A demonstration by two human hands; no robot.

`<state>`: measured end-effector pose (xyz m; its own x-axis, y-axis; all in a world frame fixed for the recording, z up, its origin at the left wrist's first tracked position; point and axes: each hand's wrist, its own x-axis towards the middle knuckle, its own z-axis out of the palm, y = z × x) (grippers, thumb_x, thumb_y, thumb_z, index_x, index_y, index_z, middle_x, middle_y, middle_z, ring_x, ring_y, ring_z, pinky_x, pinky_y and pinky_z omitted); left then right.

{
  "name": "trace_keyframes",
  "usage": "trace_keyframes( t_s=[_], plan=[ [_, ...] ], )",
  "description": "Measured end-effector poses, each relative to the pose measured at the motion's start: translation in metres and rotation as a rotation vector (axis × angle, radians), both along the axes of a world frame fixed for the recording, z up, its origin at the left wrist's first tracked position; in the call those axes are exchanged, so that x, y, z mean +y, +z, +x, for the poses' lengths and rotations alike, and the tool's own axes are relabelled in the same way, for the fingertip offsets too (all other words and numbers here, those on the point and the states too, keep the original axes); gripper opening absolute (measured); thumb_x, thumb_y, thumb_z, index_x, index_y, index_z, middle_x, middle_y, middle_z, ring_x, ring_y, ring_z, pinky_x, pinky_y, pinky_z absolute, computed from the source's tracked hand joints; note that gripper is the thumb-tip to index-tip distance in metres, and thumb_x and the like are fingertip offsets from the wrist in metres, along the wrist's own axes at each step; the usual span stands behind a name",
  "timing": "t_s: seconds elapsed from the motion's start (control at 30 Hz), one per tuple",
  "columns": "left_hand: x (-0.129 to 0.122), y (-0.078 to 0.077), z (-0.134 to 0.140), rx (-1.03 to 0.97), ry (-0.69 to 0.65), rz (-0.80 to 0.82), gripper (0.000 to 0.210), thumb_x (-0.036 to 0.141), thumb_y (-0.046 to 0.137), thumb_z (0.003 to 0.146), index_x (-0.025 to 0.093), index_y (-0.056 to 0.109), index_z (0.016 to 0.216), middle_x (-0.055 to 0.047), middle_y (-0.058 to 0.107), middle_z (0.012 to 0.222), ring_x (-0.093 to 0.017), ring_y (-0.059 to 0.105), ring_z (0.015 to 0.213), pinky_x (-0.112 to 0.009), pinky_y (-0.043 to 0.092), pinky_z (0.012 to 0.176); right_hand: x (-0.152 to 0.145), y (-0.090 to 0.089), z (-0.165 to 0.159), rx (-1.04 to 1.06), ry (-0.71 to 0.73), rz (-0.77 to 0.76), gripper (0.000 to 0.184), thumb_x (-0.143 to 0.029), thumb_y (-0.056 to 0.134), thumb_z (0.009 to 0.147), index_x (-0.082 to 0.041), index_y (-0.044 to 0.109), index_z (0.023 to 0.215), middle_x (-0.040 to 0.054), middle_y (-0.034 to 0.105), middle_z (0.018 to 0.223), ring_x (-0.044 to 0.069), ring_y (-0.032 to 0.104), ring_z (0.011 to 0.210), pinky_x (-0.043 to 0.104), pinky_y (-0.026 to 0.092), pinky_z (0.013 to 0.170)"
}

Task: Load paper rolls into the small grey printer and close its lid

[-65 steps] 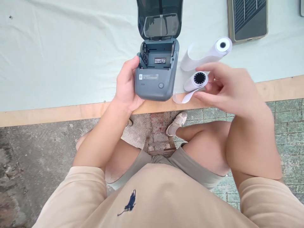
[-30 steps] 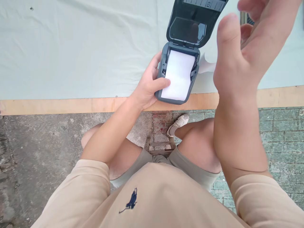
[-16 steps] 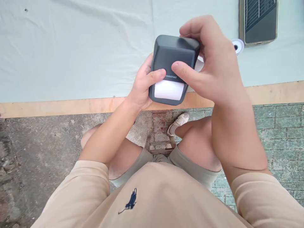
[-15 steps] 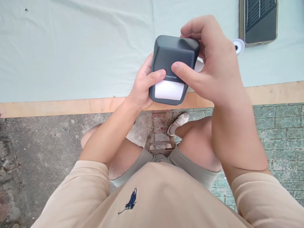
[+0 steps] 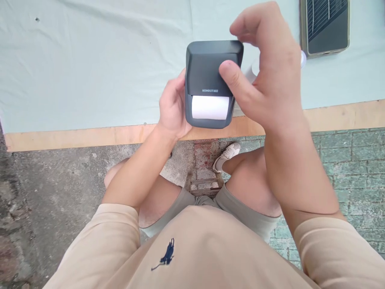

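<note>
A dark grey label printer marked NIIMBOT is held up over the table's near edge. White label paper shows in the opening at its near end. My left hand grips the printer from its left side, with the fingers hidden underneath. At the printer's right stands my right hand, open, its thumb over the right part of the lid and its fingers spread off the far right corner. Whether the thumb touches the lid I cannot tell. A white roll lies partly hidden behind this hand.
A dark phone-like slab with a reflecting face lies at the far right of the table. Beside it, a white round piece is mostly covered by my right hand. Pale cloth covers the table up to its wooden edge.
My left thumb has come off the printer's front, baring the printed name. My right hand has opened wider and lifted from the lid's side. The printer has shifted slightly left.
</note>
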<state>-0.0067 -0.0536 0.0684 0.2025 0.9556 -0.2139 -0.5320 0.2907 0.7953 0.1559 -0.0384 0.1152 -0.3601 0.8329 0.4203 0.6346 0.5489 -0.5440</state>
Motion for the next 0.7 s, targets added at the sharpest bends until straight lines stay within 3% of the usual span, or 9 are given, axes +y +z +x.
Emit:
trace_keyframes(
  t_s=[0.13, 0.27, 0.33, 0.43, 0.5, 0.6, 0.7],
  plan=[
    [0.003, -0.007, 0.000, 0.019, 0.032, -0.019, 0.025, 0.033, 0.044, 0.092, 0.019, 0.065, 0.090, -0.005, 0.070, 0.094, -0.025, 0.057, 0.126, -0.030, 0.055, 0.097, -0.003, 0.003, 0.012, -0.039, 0.033, 0.127, 0.030, -0.037, 0.047, 0.091, -0.013, 0.058, 0.105, 0.0110, 0.063, 0.107, 0.020, 0.058, 0.107, 0.035, 0.046, 0.098],
    [0.004, -0.011, 0.001, -0.018, 0.031, 0.004, 0.024, 0.034, 0.047, 0.092, 0.018, 0.063, 0.088, -0.004, 0.067, 0.091, -0.026, 0.055, 0.129, -0.032, 0.054, 0.100, -0.005, 0.008, 0.019, -0.181, 0.091, 0.098, 0.041, -0.041, 0.061, 0.082, -0.014, 0.059, 0.112, 0.0120, 0.060, 0.114, 0.022, 0.054, 0.113, 0.037, 0.045, 0.100],
    [0.004, -0.011, 0.001, -0.005, 0.053, -0.060, 0.028, 0.042, 0.048, 0.091, 0.019, 0.064, 0.091, -0.005, 0.067, 0.091, -0.027, 0.052, 0.131, -0.033, 0.054, 0.100, -0.007, 0.008, 0.017, -0.175, -0.065, 0.143, 0.041, -0.043, 0.061, 0.082, -0.012, 0.062, 0.110, 0.0121, 0.062, 0.109, 0.023, 0.058, 0.102, 0.035, 0.049, 0.087],
    [0.004, -0.008, 0.001, 0.014, 0.079, -0.143, 0.037, 0.052, 0.048, 0.089, 0.021, 0.065, 0.097, -0.007, 0.067, 0.090, -0.029, 0.049, 0.134, -0.037, 0.054, 0.101, -0.009, 0.009, 0.010, 0.004, -0.408, 0.254, 0.038, -0.045, 0.047, 0.093, -0.012, 0.067, 0.090, 0.0072, 0.061, 0.082, 0.017, 0.058, 0.074, 0.031, 0.045, 0.069],
    [0.003, -0.005, 0.001, 0.009, 0.030, -0.105, 0.036, 0.049, 0.046, 0.091, 0.021, 0.065, 0.102, -0.006, 0.067, 0.089, -0.030, 0.047, 0.136, -0.041, 0.052, 0.105, -0.010, 0.012, 0.005, -0.002, -0.354, 0.179, 0.036, -0.042, 0.044, 0.095, -0.017, 0.065, 0.079, 0.0028, 0.059, 0.071, 0.013, 0.055, 0.064, 0.029, 0.043, 0.066],
    [0.000, -0.001, 0.002, -0.060, -0.074, 0.016, 0.029, 0.032, 0.041, 0.095, 0.024, 0.066, 0.107, -0.005, 0.069, 0.095, -0.028, 0.045, 0.137, -0.039, 0.048, 0.110, -0.009, 0.019, -0.001, -0.283, -0.147, -0.072, 0.017, -0.032, 0.051, 0.088, -0.024, 0.066, 0.087, 0.0006, 0.066, 0.081, 0.016, 0.059, 0.069, 0.031, 0.044, 0.068],
    [-0.004, 0.003, 0.005, -0.113, -0.124, 0.104, 0.032, 0.020, 0.039, 0.095, 0.026, 0.064, 0.116, -0.002, 0.068, 0.107, -0.026, 0.044, 0.139, -0.037, 0.047, 0.110, -0.009, 0.027, -0.006, -0.580, -0.248, -0.253, 0.024, -0.033, 0.049, 0.084, -0.032, 0.064, 0.103, 0.0031, 0.067, 0.093, 0.027, 0.063, 0.087, 0.041, 0.045, 0.076]
  ],
)
